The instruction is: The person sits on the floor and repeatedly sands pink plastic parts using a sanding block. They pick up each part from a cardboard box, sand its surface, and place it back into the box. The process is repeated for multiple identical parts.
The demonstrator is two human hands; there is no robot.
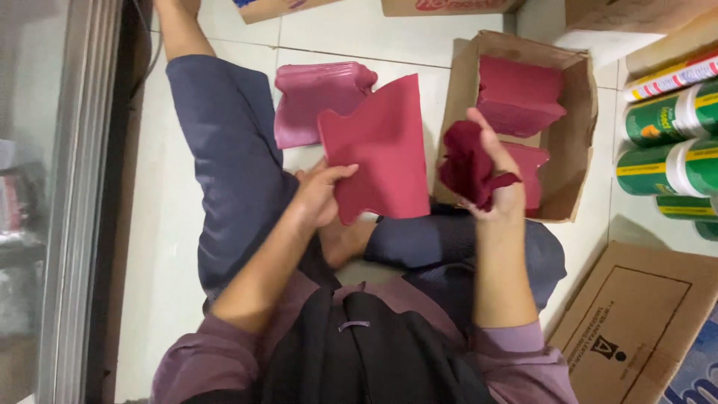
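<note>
- An open cardboard box (580,142) is seen on the floor just ahead of the right knee; two stacks of flat red bags (520,93) are held inside it, one behind the other.
- A single flat red bag (385,146) is pinched at its lower left edge by the left hand (318,196), fingers closed on it; it is held above the lap, between the box and a pink pile.
- A crumpled dark red bag (467,164) is gripped in the closed right hand (497,179), just beside the box's near wall.
- A pile of pink bags (318,101) is laid on the white tiled floor (359,34), beside the blue-trousered left leg.
- Green cans (666,120) are stacked on their sides at the right; a flat printed carton (636,322) is set below them; further cardboard boxes (441,6) are lined along the far edge; a metal door frame (78,202) is seen at the left.
</note>
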